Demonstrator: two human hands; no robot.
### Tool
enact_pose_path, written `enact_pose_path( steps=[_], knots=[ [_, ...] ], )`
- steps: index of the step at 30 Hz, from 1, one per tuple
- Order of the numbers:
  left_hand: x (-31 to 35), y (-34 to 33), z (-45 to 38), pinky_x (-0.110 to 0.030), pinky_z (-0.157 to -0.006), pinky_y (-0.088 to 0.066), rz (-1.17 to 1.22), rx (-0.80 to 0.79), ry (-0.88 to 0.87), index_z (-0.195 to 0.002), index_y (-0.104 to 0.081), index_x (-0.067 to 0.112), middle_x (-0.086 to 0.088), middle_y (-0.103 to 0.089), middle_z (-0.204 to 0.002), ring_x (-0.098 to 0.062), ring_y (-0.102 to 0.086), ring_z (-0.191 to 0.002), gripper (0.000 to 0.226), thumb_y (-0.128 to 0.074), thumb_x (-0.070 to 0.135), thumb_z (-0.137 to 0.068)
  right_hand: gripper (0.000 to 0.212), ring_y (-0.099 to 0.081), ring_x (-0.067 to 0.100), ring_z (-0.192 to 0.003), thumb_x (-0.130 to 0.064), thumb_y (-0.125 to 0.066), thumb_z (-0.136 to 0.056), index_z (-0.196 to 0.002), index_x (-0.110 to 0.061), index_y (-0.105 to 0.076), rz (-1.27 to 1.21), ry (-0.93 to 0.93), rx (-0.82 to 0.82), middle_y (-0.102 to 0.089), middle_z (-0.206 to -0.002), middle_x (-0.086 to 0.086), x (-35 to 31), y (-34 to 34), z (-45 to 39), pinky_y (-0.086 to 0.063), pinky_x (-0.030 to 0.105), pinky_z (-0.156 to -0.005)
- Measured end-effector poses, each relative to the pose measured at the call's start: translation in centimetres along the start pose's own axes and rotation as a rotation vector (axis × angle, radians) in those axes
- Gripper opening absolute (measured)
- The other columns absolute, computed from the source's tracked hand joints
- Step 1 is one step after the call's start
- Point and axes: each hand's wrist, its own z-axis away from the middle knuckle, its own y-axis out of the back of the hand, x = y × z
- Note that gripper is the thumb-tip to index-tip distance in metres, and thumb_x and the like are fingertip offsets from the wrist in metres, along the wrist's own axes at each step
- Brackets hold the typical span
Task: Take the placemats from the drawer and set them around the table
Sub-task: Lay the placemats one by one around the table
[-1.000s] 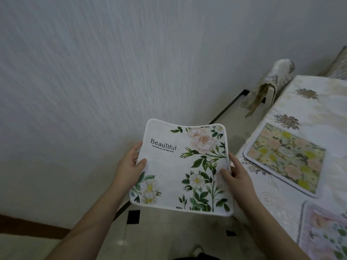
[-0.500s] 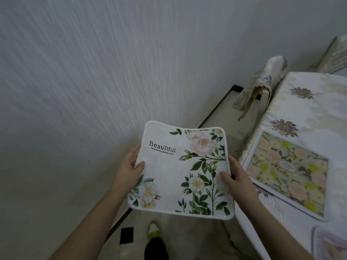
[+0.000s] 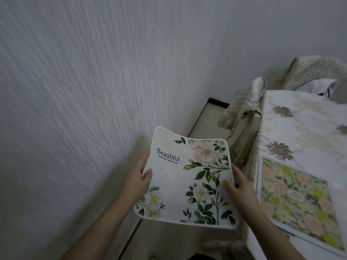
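Holding item one: I log a white mat point(image 3: 185, 182) printed with roses, green leaves and the word "BeauTiful", carried in the air between both hands, over the floor point(image 3: 199, 117) and clear of the table point(image 3: 300, 128).

Left hand point(image 3: 138, 180): grips the mat's left edge about halfway up, thumb pressed on the printed face, fingers curled behind and hidden from me.

Right hand point(image 3: 240, 186): grips the right edge at a similar height, thumb on the face over the leaf print, fingers wrapped round the edge.

Position in the grip: the mat spans the gap between the hands, face up toward the camera, near edge low, far edge higher. It bows a little, the far corners lifting. Both near corners hang free below the hands; both far corners stand free beyond them.

Item two: a second mat point(image 3: 298, 201), yellow and pink flowers with a white border, lies flat on the table just right of the right hand.

Item three: the table wears a pale cloth with grey-gold flower motifs.

Item four: a chair point(image 3: 242, 107) under a cream cover stands at the table's far left corner. Another covered chair point(image 3: 315, 72) sits beyond the far end.

Item five: a ribbed white wall point(image 3: 93, 81) fills the left side.
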Motion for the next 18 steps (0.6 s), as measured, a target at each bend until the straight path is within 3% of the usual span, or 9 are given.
enact_pose_path(
  steps=[5,9,12,16,18],
  knots=[
    [1.0,-1.5,-5.6,-0.045,-0.102,-0.051,-0.022,-0.097,-0.032,-0.145,-0.043,0.038,0.012,-0.063,-0.131,-0.008,-0.061,-0.117,0.059,-0.055,0.009,-0.095,0.055,-0.069,0.009,-0.097,-0.019,-0.054,-0.096,-0.143,-0.044,-0.038,0.022,-0.047,0.075,-0.067,-0.118,-0.014,0.0,0.5,-2.2,-0.061,0.042,-0.079],
    [2.4,-4.2,-9.8,-0.047,-0.103,-0.049,-0.011,-0.164,-0.065,-0.141,-0.046,0.039,0.012,-0.063,-0.132,-0.009,-0.061,-0.119,0.058,-0.057,0.009,-0.093,0.063,-0.067,0.011,-0.101,-0.018,-0.055,-0.097,-0.151,-0.037,-0.028,-0.004,-0.095,0.159,-0.063,-0.127,-0.005,0.4,2.2,-4.8,-0.060,0.026,-0.074],
    [3.8,-6.5,-13.0,-0.047,-0.100,-0.051,-0.001,-0.203,-0.059,-0.142,-0.046,0.038,0.011,-0.068,-0.124,-0.009,-0.065,-0.112,0.059,-0.058,0.007,-0.093,0.063,-0.069,0.015,-0.098,-0.023,-0.056,-0.096,-0.150,-0.041,-0.028,-0.014,-0.126,0.197,-0.066,-0.124,-0.003,1.0,3.6,-7.2,-0.060,0.043,-0.080],
    [6.2,-9.9,-17.5,-0.046,-0.096,-0.053,-0.065,-0.256,-0.076,-0.142,-0.043,0.043,0.019,-0.069,-0.117,-0.005,-0.067,-0.105,0.059,-0.058,0.015,-0.092,0.062,-0.072,0.015,-0.087,-0.019,-0.056,-0.096,-0.150,-0.038,-0.031,-0.070,-0.144,0.231,-0.069,-0.116,-0.002,1.2,6.0,-11.4,-0.062,0.044,-0.073],
    [8.0,-11.5,-19.5,-0.045,-0.095,-0.054,-0.097,-0.272,-0.097,-0.141,-0.043,0.046,0.020,-0.069,-0.116,-0.005,-0.067,-0.104,0.059,-0.058,0.020,-0.091,0.062,-0.072,0.015,-0.088,-0.022,-0.057,-0.095,-0.146,-0.045,-0.032,-0.082,-0.141,0.245,-0.070,-0.115,-0.004,1.0,7.5,-13.6,-0.061,0.047,-0.076]
  ],
)
